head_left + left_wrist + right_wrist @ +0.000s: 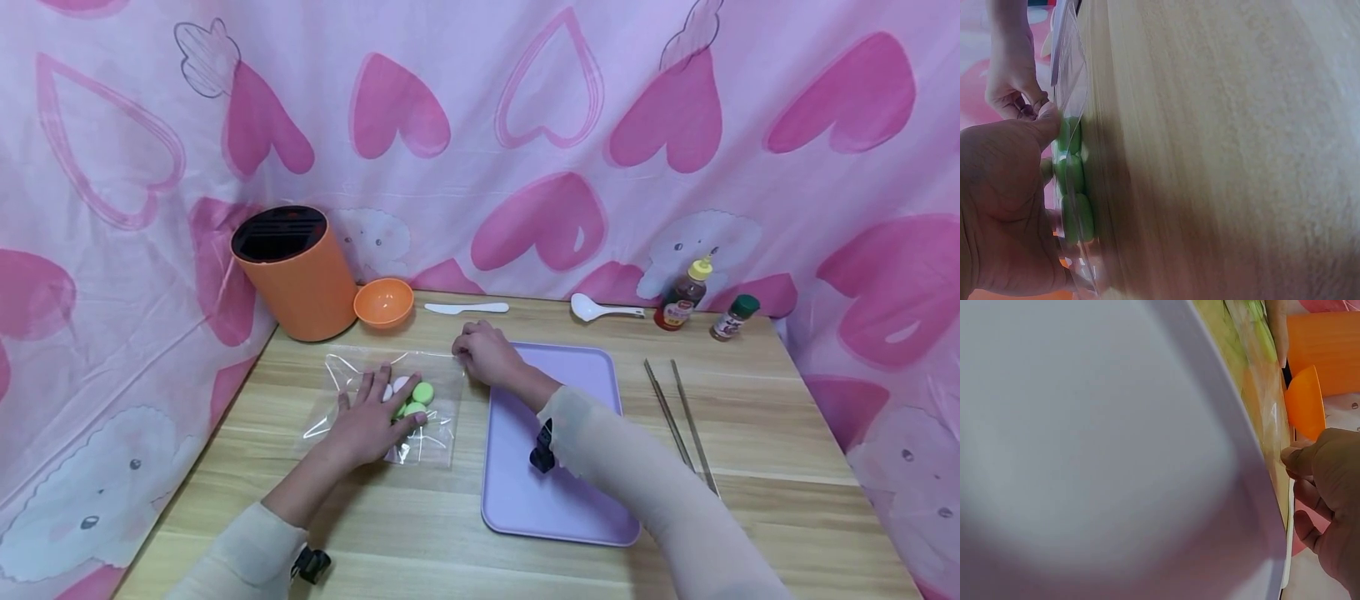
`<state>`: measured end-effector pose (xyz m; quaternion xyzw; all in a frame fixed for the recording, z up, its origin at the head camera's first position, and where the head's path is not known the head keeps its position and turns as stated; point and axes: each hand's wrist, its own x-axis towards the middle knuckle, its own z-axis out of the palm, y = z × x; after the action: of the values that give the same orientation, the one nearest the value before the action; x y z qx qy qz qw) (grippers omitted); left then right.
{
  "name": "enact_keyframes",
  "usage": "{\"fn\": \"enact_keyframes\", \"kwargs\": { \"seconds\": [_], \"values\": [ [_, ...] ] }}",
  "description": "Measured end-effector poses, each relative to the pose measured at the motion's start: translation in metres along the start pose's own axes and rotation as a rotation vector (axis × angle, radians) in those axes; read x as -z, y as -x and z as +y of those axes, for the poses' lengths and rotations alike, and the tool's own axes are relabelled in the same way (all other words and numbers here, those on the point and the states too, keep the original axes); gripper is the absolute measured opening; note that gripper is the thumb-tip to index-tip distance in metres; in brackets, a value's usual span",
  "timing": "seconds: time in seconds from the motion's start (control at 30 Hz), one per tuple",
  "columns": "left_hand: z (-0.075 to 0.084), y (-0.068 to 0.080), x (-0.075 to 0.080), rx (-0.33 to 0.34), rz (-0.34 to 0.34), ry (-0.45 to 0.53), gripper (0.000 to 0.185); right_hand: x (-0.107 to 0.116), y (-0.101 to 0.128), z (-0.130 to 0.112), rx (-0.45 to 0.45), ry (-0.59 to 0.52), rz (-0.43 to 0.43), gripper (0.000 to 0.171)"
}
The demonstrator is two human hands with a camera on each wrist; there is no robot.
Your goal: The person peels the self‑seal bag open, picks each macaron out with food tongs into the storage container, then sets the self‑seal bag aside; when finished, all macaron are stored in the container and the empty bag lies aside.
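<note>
As the wood-patterned counter (405,533) runs beneath the fingers of both the left hand (367,425) and the right hand (491,354), the lilac tray (525,483) lies right of and nearer than the right fingertips, under that forearm. An orange holder (303,292) stands beyond the left fingers, off to their left. Flat under the left fingers, and reaching across to the right ones, is the clear bag (442,379); the left fingers are spread over it, while the right thumb and forefinger pinch its far right corner. Straight beyond the left fingertips sits an orange bowl (384,319), and just past the right fingers lies a white knife (467,308). Smallest, green rounds (423,392) and pale rounds (401,383) show inside the bag, under and beside the left fingers. To handle that corner well, I would steady the film with light fingertips, since the rounds look as though they could dent under a heavy palm, and pull low and level so the bag does not slide. Whether the pinched edge is the mouth, I cannot tell.
</note>
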<state>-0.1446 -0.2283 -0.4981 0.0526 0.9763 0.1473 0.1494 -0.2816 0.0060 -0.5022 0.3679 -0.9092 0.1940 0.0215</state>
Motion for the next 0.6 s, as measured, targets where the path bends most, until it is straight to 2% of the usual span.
{"fn": "enact_keyframes", "kwargs": {
  "seconds": [0.17, 0.4, 0.6],
  "values": [
    [0.0015, 0.0008, 0.0013, 0.006, -0.008, 0.000, 0.076, -0.0008, 0.0002, -0.0001, -0.016, 0.008, 0.001, 0.014],
    [0.0030, 0.0020, 0.0023, 0.007, -0.018, 0.008, 0.076, -0.0022, 0.0010, 0.0007, -0.050, 0.084, -0.036, 0.008],
    [0.0038, 0.0042, 0.0042, -0.004, -0.008, 0.005, 0.075, -0.0018, 0.0023, 0.0048, -0.040, 0.123, -0.024, 0.008]
  ]
}}
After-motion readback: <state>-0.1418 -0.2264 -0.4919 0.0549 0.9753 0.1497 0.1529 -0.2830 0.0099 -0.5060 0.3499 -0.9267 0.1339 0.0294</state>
